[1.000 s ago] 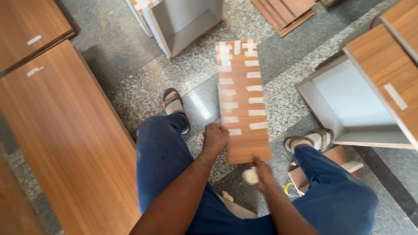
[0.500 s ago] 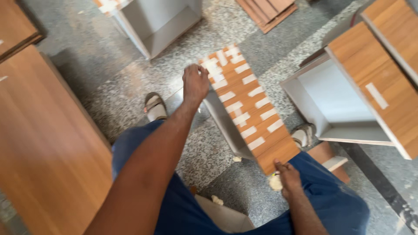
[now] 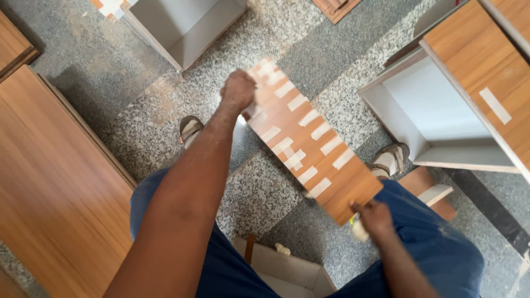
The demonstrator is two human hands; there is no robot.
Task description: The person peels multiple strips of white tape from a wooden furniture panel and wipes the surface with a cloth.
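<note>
Speckled granite floor [image 3: 138, 127], left hand [image 3: 238, 91] and right hand [image 3: 375, 216] gripping white-taped wooden board [image 3: 309, 138]

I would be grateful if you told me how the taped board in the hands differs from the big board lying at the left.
The taped board is narrow and carries rows of pale tape strips; the big board is wide and bare. The taped board is held above the floor, left hand at its far end, right hand at its near end; the big board lies flat. Both show reddish-brown wood grain.
</note>
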